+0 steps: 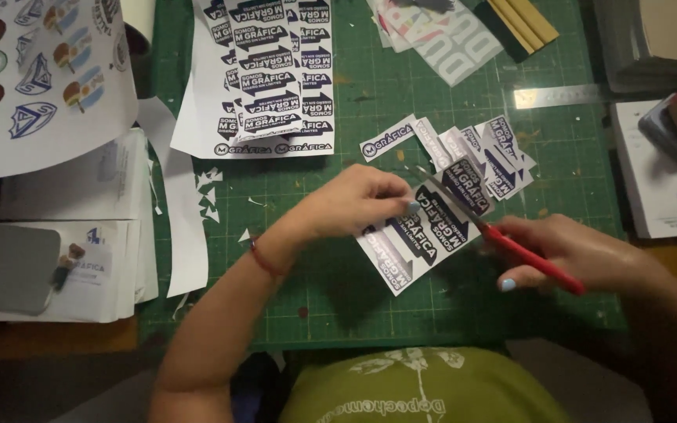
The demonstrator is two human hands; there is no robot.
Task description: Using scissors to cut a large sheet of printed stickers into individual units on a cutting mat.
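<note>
My left hand [354, 205] pinches a strip of printed stickers [413, 247], white with dark blue and black shapes, and holds it just above the green cutting mat [331, 274]. My right hand [581, 254] grips red-handled scissors [511, 243]. Their metal blades point up and left and cross the upper end of the strip. Behind the blades lies a small pile of cut-out stickers [472, 149] on the mat.
A larger uncut sticker sheet [264, 86] lies at the mat's far side. A sheet of round stickers [33, 78] and stacked papers [64, 258] sit on the left. A metal ruler [562, 95] lies at the right, with boxes and papers beyond. Small paper offcuts [209, 192] dot the mat.
</note>
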